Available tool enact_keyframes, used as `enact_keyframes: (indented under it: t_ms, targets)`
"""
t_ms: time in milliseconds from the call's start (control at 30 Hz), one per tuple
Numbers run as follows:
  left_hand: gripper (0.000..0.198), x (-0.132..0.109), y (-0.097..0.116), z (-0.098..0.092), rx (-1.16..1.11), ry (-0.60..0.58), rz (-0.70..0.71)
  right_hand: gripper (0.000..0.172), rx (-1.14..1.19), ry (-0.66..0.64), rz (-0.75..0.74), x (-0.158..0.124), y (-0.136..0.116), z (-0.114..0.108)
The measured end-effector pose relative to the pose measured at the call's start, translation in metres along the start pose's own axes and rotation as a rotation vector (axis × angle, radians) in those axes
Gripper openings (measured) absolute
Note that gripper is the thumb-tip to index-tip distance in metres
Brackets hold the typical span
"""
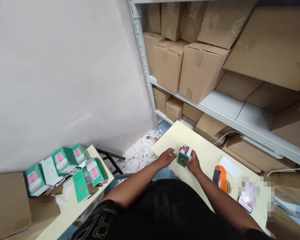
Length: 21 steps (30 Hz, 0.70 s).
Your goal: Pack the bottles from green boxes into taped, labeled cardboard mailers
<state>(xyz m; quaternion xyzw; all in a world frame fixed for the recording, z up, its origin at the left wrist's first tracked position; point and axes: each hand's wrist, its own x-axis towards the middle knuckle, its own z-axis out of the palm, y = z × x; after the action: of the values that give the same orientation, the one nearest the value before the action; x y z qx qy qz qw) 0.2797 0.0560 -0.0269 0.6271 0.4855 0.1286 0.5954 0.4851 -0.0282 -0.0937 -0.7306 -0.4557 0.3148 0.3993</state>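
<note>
My right hand (193,164) grips a small green box (183,157) from its right side, above the pale yellow table (168,136). The box's top stands open, with white flaps and something pinkish inside. My left hand (166,158) is just left of the box, apart from it, fingers partly spread and holding nothing. Right of my right forearm, an orange and blue tape dispenser (221,178) sits on the table, with a white sheet (230,166) behind it.
Several green boxes with pink fronts (61,160) stand on a second table (91,151) at the left, beside a large open carton (12,205). White paper scraps (141,153) cover the floor between the tables. Shelves (215,108) full of cardboard cartons (168,63) rise behind.
</note>
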Motion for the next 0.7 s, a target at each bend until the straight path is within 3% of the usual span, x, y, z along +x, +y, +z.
enact_keyframes:
  t_ms: [133,300,567,700]
  targets:
    - [0.045,0.026,0.024,0.019,0.130,0.056,0.164,0.064,0.018,-0.038,-0.018,0.001,0.007,-0.003]
    - [0.039,0.039,0.043,0.010,0.412,-0.063,0.479,0.071,0.030,-0.018,0.029,-0.001,0.006,0.008]
    - [0.020,0.073,0.048,-0.007,0.477,-0.297,0.622,0.085,-0.036,0.203,0.059,-0.025,-0.008,0.012]
    - [0.015,0.084,0.045,-0.011,0.471,-0.393,0.663,0.067,0.110,0.307,0.243,-0.039,-0.038,0.016]
